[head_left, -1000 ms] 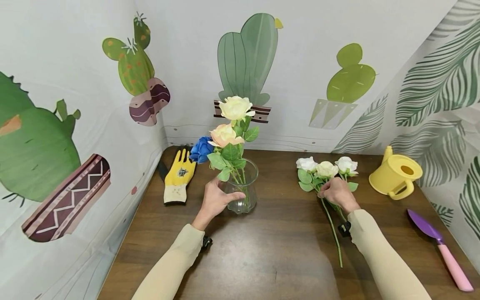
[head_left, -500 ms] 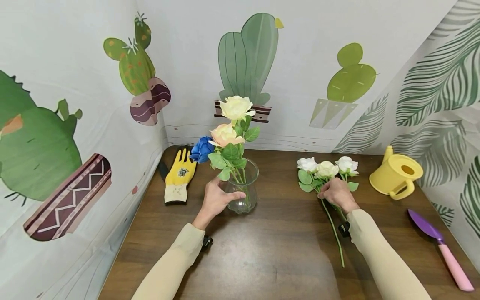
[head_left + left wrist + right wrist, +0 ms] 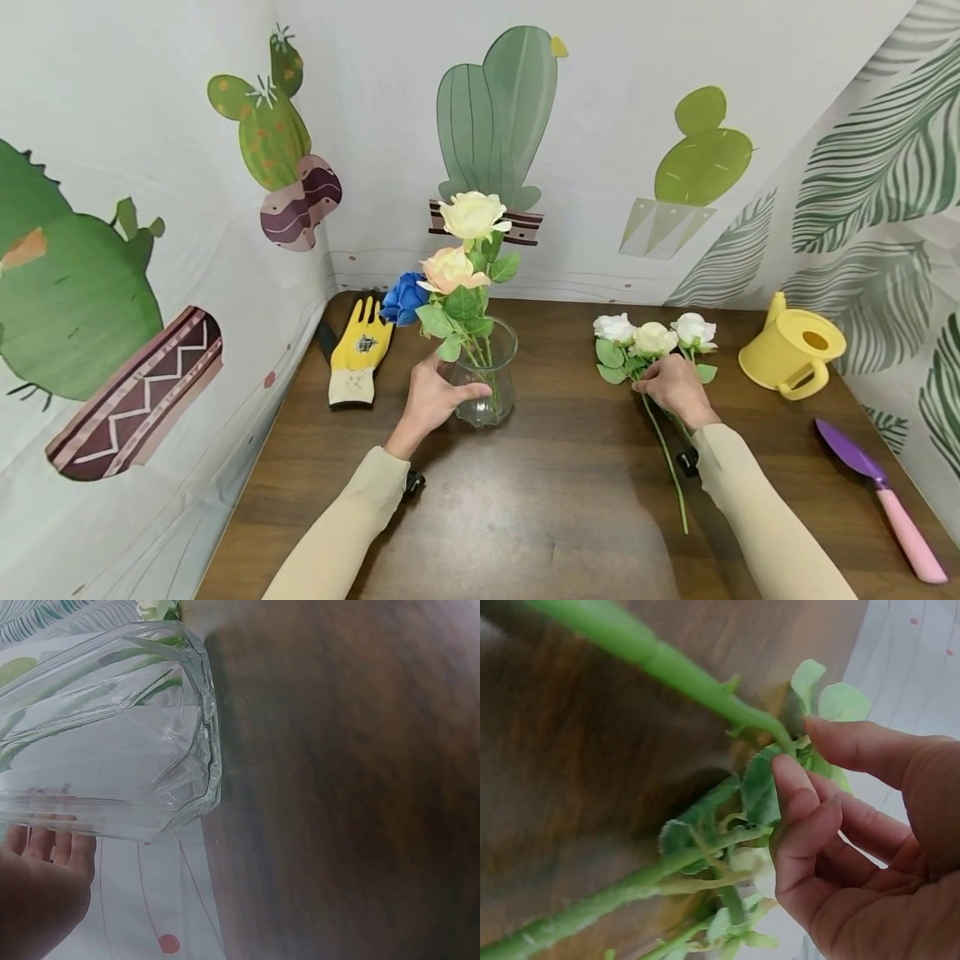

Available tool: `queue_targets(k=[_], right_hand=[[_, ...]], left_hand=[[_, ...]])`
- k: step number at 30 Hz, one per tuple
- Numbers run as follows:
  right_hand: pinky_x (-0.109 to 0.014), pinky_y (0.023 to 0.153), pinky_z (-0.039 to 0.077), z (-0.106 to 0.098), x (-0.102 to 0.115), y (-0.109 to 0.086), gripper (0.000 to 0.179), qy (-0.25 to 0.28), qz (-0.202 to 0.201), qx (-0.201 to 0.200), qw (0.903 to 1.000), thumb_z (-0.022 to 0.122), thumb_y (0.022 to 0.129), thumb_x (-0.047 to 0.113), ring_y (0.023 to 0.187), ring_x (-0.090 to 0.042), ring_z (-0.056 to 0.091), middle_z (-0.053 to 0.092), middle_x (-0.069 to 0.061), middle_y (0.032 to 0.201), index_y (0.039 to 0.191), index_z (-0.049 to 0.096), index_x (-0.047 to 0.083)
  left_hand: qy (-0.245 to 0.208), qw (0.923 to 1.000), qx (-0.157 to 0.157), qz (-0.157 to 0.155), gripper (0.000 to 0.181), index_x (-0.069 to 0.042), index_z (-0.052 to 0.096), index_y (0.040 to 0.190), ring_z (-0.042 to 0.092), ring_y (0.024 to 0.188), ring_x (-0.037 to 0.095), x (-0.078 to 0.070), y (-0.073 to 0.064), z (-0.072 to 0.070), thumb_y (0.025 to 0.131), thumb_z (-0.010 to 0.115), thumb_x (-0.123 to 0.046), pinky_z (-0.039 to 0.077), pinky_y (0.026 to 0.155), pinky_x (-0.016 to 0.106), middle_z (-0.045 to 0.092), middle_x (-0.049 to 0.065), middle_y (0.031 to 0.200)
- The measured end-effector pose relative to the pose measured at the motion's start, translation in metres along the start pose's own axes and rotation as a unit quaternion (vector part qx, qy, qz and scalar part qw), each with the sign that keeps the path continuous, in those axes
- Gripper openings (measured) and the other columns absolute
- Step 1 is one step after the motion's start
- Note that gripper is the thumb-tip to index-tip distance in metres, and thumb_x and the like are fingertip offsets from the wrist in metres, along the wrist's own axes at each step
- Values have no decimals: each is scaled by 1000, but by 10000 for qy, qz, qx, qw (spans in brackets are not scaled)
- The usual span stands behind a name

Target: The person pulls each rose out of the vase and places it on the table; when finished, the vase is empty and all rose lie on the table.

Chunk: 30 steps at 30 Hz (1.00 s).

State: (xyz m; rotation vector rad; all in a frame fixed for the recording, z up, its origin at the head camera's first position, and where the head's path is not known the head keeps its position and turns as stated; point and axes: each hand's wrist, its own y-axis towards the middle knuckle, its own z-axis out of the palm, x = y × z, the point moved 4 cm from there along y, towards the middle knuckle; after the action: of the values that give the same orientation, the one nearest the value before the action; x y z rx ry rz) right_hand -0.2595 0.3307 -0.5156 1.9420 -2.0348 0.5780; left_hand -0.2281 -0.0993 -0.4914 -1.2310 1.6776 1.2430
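A clear glass vase stands on the brown table, holding a cream rose, a peach rose and a blue rose. My left hand grips the vase from its left side, thumb across the front; several fingers show against the glass in the left wrist view. On the right lie two white roses with a cream rose between them. My right hand pinches a green rose stem between thumb and fingertips, just below the leaves. Which bloom it bears is hidden by the hand.
A yellow and white work glove lies at the back left, with a black object partly beneath it. A yellow watering can stands at the back right. Nearer the right edge lies a trowel with purple blade and pink handle.
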Motion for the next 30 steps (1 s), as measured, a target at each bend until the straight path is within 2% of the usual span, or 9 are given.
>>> queue_targets(k=[5, 11, 15, 20, 24, 27, 30], right_hand=[[-55, 83, 59, -21, 39, -24, 17, 110, -185, -304, 9993, 87, 88, 19, 97, -47, 75, 84, -19, 94, 89, 86, 2], [-58, 92, 59, -29, 60, -33, 23, 198, -205, -499, 9983, 85, 90, 21, 109, -50, 74, 83, -22, 104, 99, 85, 0], [-54, 90, 59, -34, 76, -38, 20, 406, -333, -740, 9959, 82, 92, 19, 109, -46, 75, 84, -20, 105, 102, 85, 2], [-34, 76, 57, -42, 106, -48, 19, 869, -591, -1151, 9878, 82, 94, 16, 93, -32, 79, 85, -17, 100, 107, 86, 3], [-18, 69, 49, -46, 128, -54, 20, 1306, -795, -1424, 9779, 84, 94, 15, 81, -10, 72, 85, -17, 98, 109, 85, 2], [-12, 66, 47, -47, 143, -57, 19, 1632, -978, -1563, 9692, 86, 94, 13, 75, 4, 64, 85, -17, 96, 109, 85, 2], [-11, 65, 47, -49, 158, -59, 17, 1911, -1168, -1657, 9604, 86, 94, 12, 73, 9, 60, 85, -17, 96, 109, 85, 3]], left_hand=[[56, 10000, -22, -27, 82, -5, 69, 142, 73, 129, 42, -1, 1, 0, 70, 105, -19, 59, 111, 58, 77, 17, 136], [109, 9999, -41, -60, 80, -6, 70, 142, 74, 127, 40, -1, 1, 0, 71, 105, -18, 60, 109, 56, 78, 15, 136], [144, 9999, -39, -37, 80, -6, 70, 142, 75, 126, 38, -1, 2, 0, 71, 105, -18, 61, 109, 55, 78, 15, 135], [126, 9999, -45, 15, 80, -5, 70, 140, 75, 126, 36, -2, 2, 0, 69, 105, -17, 59, 112, 55, 78, 16, 134], [102, 9999, -28, 32, 81, -5, 70, 141, 74, 127, 38, 0, 2, 0, 69, 105, -16, 59, 113, 55, 78, 17, 134], [142, 9999, -21, 14, 80, -6, 71, 140, 75, 126, 37, 0, 2, 0, 69, 106, -17, 60, 111, 55, 78, 16, 133], [204, 9998, -25, -25, 79, -6, 71, 139, 76, 124, 36, 0, 2, 0, 68, 106, -18, 60, 110, 54, 79, 16, 132]])
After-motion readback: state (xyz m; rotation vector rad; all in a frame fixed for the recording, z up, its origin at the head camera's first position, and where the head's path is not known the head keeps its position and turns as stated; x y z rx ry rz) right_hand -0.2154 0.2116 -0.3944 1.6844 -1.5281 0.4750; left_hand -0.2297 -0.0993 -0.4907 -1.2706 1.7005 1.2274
